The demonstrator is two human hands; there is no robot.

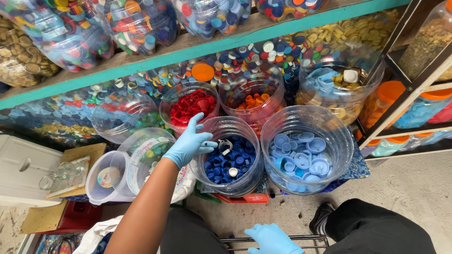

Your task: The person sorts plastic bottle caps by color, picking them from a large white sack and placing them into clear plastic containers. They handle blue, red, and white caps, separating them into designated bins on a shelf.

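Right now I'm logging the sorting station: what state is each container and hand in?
Red-cap tub: open, partly filled.
Dark-blue-cap tub: open, partly filled.
Light-blue-cap tub: open, caps cover its bottom.
Orange-cap tub: open, few caps.
Left hand: gloved, over the dark-blue tub's rim, fingers spread.
Right hand: gloved, resting on a metal bar.

Clear cut-top tub upright on floor, half full; dark blue caps, few white among them.

right hand cut off by the bottom edge — its grip unseen.
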